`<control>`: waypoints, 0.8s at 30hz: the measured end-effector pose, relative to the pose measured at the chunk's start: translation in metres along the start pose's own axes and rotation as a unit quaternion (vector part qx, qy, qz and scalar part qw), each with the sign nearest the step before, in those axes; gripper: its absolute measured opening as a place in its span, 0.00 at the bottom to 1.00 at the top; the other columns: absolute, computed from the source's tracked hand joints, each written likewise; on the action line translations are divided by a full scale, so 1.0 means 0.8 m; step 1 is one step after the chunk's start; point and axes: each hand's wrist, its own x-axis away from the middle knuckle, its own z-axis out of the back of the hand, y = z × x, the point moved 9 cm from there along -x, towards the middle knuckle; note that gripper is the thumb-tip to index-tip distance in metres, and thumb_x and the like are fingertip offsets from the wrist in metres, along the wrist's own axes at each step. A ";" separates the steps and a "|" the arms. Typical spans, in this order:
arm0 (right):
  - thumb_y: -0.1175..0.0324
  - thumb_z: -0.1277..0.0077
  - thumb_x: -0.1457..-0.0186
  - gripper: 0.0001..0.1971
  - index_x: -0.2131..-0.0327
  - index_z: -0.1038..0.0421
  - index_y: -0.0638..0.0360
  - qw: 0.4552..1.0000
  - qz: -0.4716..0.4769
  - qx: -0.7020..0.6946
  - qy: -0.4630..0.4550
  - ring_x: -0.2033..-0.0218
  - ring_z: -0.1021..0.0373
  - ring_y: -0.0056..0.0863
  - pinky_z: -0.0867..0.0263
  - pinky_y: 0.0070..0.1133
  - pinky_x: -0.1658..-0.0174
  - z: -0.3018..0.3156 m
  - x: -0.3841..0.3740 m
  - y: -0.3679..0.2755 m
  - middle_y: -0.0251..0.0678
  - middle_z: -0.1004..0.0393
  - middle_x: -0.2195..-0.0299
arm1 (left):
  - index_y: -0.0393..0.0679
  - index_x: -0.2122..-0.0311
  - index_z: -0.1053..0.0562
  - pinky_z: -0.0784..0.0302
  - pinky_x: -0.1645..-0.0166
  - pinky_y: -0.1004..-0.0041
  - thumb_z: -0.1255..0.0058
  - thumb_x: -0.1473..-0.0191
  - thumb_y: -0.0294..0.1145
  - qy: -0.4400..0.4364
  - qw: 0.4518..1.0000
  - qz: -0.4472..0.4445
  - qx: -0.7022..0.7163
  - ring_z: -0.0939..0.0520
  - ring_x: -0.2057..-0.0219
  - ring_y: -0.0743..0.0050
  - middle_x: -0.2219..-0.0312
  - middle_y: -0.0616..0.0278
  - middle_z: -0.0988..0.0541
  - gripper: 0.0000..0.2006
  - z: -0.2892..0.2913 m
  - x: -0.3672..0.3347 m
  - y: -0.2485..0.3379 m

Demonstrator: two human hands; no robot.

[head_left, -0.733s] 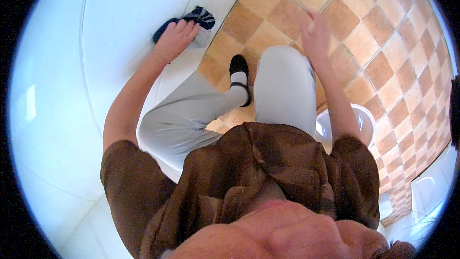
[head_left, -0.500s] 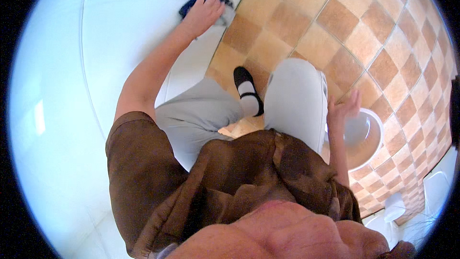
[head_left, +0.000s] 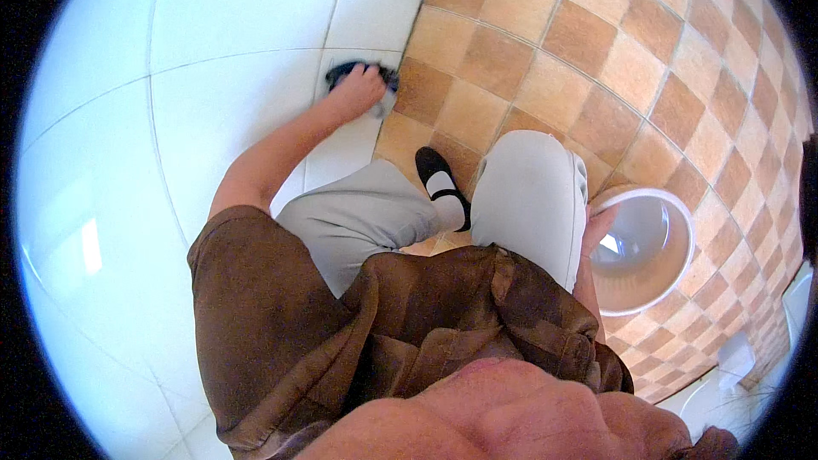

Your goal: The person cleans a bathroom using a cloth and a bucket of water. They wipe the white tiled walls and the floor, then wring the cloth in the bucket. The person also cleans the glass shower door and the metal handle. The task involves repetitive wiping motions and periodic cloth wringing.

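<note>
My left hand [head_left: 360, 89] is closed on a dark blue-black cloth [head_left: 339, 74] and presses it against the low white tiles [head_left: 341, 153], close to where they meet the floor. A greyish part of the cloth shows below the fingers. To the right of my knee stands a white round bucket [head_left: 686, 260] with water [head_left: 630, 234] in it. At the bucket's left rim my right hand [head_left: 598, 230] appears closed on the edge; my trouser leg hides part of it.
White tiled wall [head_left: 230, 0] fills the left side. The floor [head_left: 588, 25] has brown and tan checkered tiles. My foot in a black shoe [head_left: 436, 162] is between my bent knees. White objects [head_left: 734, 358] stand at the lower right.
My left hand and the cloth have come nearer to me in the picture. My right hand, raised with fingers spread before, has dropped to the bucket's left rim. The view has shifted slightly.
</note>
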 end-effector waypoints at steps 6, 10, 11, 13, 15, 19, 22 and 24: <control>0.74 0.40 0.53 0.43 0.36 0.53 0.67 0.995 0.042 0.039 -0.081 0.41 0.43 0.52 0.44 0.35 0.39 -0.013 -0.039 -0.033 0.56 0.43 0.40 | 0.50 0.68 0.24 0.36 0.60 0.66 0.51 0.50 0.35 -0.039 0.998 -0.031 0.050 0.29 0.58 0.67 0.68 0.68 0.23 0.05 -0.046 0.032 0.051; 0.75 0.41 0.53 0.42 0.36 0.52 0.64 0.985 0.146 0.068 -0.055 0.43 0.41 0.54 0.42 0.36 0.41 0.003 -0.081 -0.099 0.57 0.40 0.42 | 0.48 0.61 0.27 0.33 0.59 0.63 0.53 0.48 0.33 -0.020 0.997 0.053 0.045 0.28 0.57 0.64 0.66 0.65 0.24 0.08 -0.033 -0.018 -0.021; 0.75 0.41 0.54 0.42 0.37 0.52 0.63 0.984 0.159 0.070 -0.045 0.44 0.40 0.54 0.41 0.37 0.42 0.010 -0.093 -0.112 0.56 0.39 0.43 | 0.50 0.63 0.28 0.34 0.60 0.64 0.54 0.48 0.33 0.035 0.995 0.089 0.011 0.28 0.58 0.66 0.66 0.67 0.25 0.07 -0.013 -0.031 -0.051; 0.76 0.42 0.54 0.41 0.37 0.51 0.62 0.981 0.168 0.078 -0.052 0.46 0.38 0.54 0.40 0.38 0.43 0.020 -0.118 -0.131 0.55 0.36 0.45 | 0.51 0.64 0.28 0.33 0.62 0.66 0.54 0.48 0.34 0.095 0.986 0.135 -0.023 0.28 0.59 0.69 0.67 0.69 0.25 0.06 0.022 -0.059 -0.111; 0.75 0.43 0.54 0.41 0.37 0.51 0.61 0.977 0.176 0.086 -0.080 0.48 0.36 0.52 0.39 0.37 0.46 0.031 -0.143 -0.141 0.54 0.34 0.48 | 0.51 0.63 0.29 0.32 0.63 0.66 0.54 0.48 0.34 0.128 0.974 0.182 -0.046 0.28 0.59 0.69 0.67 0.69 0.26 0.07 0.054 -0.082 -0.171; 0.68 0.44 0.54 0.40 0.37 0.49 0.58 0.910 0.303 0.269 -0.084 0.56 0.30 0.44 0.35 0.36 0.53 0.053 -0.201 -0.160 0.48 0.29 0.54 | 0.50 0.57 0.30 0.30 0.63 0.65 0.54 0.47 0.33 0.201 0.946 0.247 -0.061 0.26 0.59 0.67 0.64 0.67 0.25 0.11 0.114 -0.119 -0.272; 0.67 0.44 0.53 0.39 0.37 0.49 0.56 0.892 0.317 0.309 -0.092 0.58 0.29 0.43 0.36 0.38 0.54 0.062 -0.265 -0.154 0.46 0.28 0.56 | 0.50 0.52 0.31 0.29 0.62 0.63 0.54 0.47 0.29 0.244 0.927 0.281 -0.043 0.26 0.58 0.65 0.63 0.67 0.26 0.16 0.134 -0.134 -0.309; 0.65 0.45 0.53 0.38 0.37 0.48 0.52 0.880 0.319 0.347 -0.068 0.59 0.28 0.42 0.36 0.37 0.54 0.067 -0.308 -0.159 0.44 0.28 0.57 | 0.51 0.51 0.31 0.29 0.63 0.63 0.53 0.47 0.29 0.246 0.920 0.304 -0.039 0.26 0.58 0.66 0.63 0.68 0.26 0.16 0.133 -0.141 -0.320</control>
